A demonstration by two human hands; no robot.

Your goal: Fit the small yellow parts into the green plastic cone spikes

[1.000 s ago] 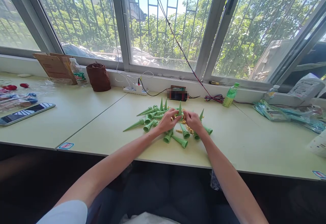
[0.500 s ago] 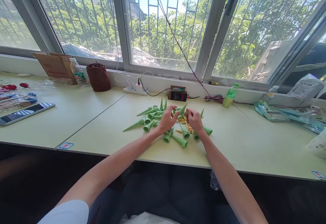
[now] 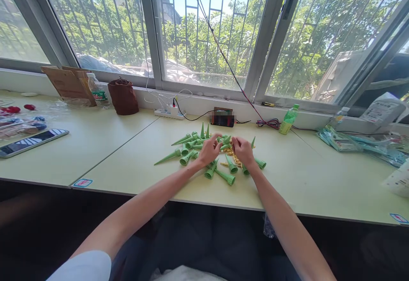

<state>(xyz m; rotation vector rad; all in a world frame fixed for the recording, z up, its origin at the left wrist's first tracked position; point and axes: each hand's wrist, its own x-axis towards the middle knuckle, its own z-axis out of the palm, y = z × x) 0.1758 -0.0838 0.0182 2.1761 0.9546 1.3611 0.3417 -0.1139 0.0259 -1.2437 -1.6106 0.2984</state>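
My left hand (image 3: pixel 210 150) is curled round the wide end of a green cone (image 3: pixel 226 140), whose narrow end points toward my right hand. The fingers of my right hand (image 3: pixel 243 150) are pinched together just right of that cone; what they hold is too small to make out. Under and between the hands lie small yellow pieces (image 3: pixel 235 160). Several hollow green cones surround them, including one lying at the front (image 3: pixel 226 177) and one pointing left (image 3: pixel 167 156). Two cones stand upright behind my left hand.
At the back are a phone-like device (image 3: pixel 223 118), a power strip (image 3: pixel 169 112), a green-capped bottle (image 3: pixel 289 120) and coiled cable (image 3: pixel 269 123). A large phone (image 3: pixel 33 142), a brown bag (image 3: pixel 123 97) and a clear bottle (image 3: pixel 98 91) are left. Plastic packets (image 3: pixel 341 139) lie right.
The green cone between my hands has tipped from nearly upright to a lower slant. My left hand has shifted slightly and its fingers have drawn in. My right hand has barely moved.
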